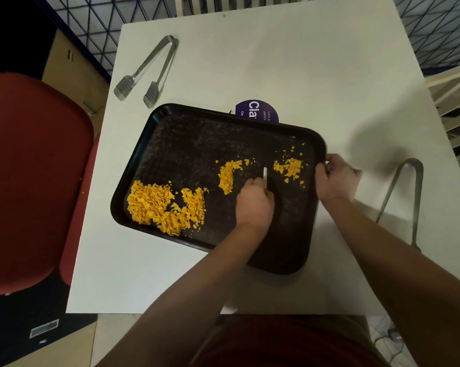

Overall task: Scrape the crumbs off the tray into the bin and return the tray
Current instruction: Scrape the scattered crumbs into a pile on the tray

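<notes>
Mid-frame, the left hand (254,201) grips a small scraper (265,174) over yellow crumbs (154,205); the right hand (336,178) clasps the black tray's (186,144) right rim.

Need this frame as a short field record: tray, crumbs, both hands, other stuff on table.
tray: black tray, flat on white table
crumbs: orange crumbs, biggest pile at tray's left end, smaller patches mid and right
left hand: left hand over tray, grips a small scraper
right hand: right hand holds tray's right rim
tongs: metal tongs far left; second tongs right
sticker: purple round sticker behind tray
bin: not identifiable
</notes>
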